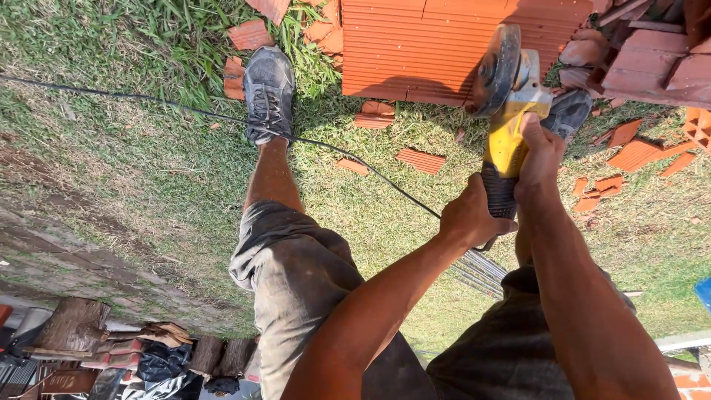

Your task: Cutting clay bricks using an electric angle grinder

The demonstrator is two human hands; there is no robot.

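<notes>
yellow angle grinder (511, 111) hangs over the grass by the ribbed brick's (444, 44) near edge. left hand (468, 215) clamps the rear grip, right hand (539, 155) wraps the body. looks heavy and rigid, needs both hands clear of the disc.

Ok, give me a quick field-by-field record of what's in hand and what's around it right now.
tool: yellow angle grinder, disc raised above the ground
left hand: grips the black rear handle
right hand: wraps the yellow body
cable: black, runs across the grass past the left shoe
nearby: large ribbed orange brick behind the disc, broken brick pieces scattered on the grass
bottom left: logs and black bags
</notes>
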